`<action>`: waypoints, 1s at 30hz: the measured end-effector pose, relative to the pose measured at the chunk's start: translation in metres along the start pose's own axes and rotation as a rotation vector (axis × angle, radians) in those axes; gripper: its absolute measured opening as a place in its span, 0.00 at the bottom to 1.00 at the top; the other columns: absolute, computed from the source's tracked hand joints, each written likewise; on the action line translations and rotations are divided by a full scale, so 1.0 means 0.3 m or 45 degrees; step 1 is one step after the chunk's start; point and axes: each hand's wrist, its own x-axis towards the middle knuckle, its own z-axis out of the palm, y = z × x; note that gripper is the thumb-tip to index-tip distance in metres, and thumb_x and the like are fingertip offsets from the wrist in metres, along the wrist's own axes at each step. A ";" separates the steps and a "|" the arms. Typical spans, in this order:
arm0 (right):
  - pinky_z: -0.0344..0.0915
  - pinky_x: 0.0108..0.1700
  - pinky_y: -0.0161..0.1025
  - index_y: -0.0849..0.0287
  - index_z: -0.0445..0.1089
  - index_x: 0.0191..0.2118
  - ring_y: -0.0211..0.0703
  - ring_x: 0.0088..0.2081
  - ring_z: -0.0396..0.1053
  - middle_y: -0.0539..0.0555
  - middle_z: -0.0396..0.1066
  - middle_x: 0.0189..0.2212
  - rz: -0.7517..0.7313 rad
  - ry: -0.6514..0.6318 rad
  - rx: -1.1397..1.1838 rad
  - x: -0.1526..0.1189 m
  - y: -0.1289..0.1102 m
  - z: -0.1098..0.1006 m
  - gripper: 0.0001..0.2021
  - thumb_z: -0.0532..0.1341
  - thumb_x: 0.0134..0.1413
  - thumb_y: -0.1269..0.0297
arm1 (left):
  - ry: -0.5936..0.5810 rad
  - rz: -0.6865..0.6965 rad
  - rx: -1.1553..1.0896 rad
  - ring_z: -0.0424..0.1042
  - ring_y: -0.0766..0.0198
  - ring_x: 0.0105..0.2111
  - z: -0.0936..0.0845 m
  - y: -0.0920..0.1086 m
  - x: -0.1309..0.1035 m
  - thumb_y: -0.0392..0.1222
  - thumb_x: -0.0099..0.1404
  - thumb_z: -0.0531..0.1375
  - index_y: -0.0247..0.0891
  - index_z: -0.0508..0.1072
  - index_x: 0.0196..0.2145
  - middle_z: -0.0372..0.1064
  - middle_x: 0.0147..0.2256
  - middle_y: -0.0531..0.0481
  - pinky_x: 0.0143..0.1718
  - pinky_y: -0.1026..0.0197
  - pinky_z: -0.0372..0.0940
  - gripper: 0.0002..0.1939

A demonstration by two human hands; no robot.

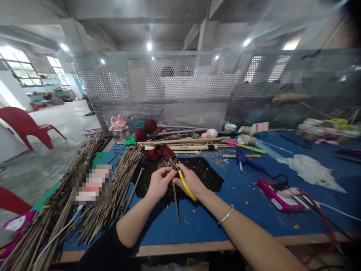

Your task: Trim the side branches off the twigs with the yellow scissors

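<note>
- Two hands meet over the black cloth (210,175) at mid-table, with your twig (176,207) directly beneath and between them.
- Long axis of the twig: roughly fore-and-aft, its near end pointing back toward you and slightly to your right, reaching past the cloth's near edge.
- Your left hand (160,183) is closed, thumb and fingertips pinching at the twig's upper part; the exact contact is partly hidden.
- Your right hand (189,180) grips the cutters (187,187), yellow handle toward your wrist, dark blades angled away and leftward. Both hands sit near the twig, neither plainly nearer.
- Under your fingers, a clump of plant matter lies on the cloth, too covered to read clearly.
- Just beyond, the red cloth (158,153) and a row of poles (188,143) crowd the far side.
- To your left, loose sticks (120,192) fan across the blue table (217,222), a sizeable barrier beside your forearm.
- To your right, beyond the cloth, lie the glue gun (248,161) and, nearer you, a purple power strip (279,198) trailing cables.
</note>
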 end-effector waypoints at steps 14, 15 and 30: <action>0.56 0.28 0.32 0.58 0.59 0.41 0.40 0.25 0.65 0.50 0.67 0.24 0.037 -0.008 -0.015 -0.006 -0.011 0.001 0.17 0.56 0.52 0.51 | 0.050 -0.003 0.013 0.51 0.76 0.12 0.002 0.006 -0.002 0.53 0.52 0.60 0.33 0.69 0.26 0.57 0.14 0.59 0.14 0.71 0.47 0.17; 0.56 0.28 0.32 0.58 0.59 0.40 0.39 0.25 0.65 0.50 0.67 0.24 0.042 -0.010 -0.016 -0.006 -0.012 0.000 0.16 0.56 0.52 0.51 | 0.049 -0.009 0.017 0.51 0.76 0.12 0.001 0.006 -0.002 0.53 0.52 0.60 0.33 0.70 0.26 0.57 0.14 0.58 0.13 0.71 0.47 0.17; 0.58 0.32 0.35 0.56 0.58 0.48 0.43 0.31 0.67 0.51 0.69 0.30 0.107 -0.103 -0.165 -0.008 -0.016 -0.031 0.23 0.58 0.49 0.50 | 0.030 -0.021 -0.068 0.56 0.75 0.13 -0.001 0.011 -0.003 0.54 0.52 0.59 0.32 0.71 0.29 0.63 0.19 0.55 0.13 0.70 0.54 0.19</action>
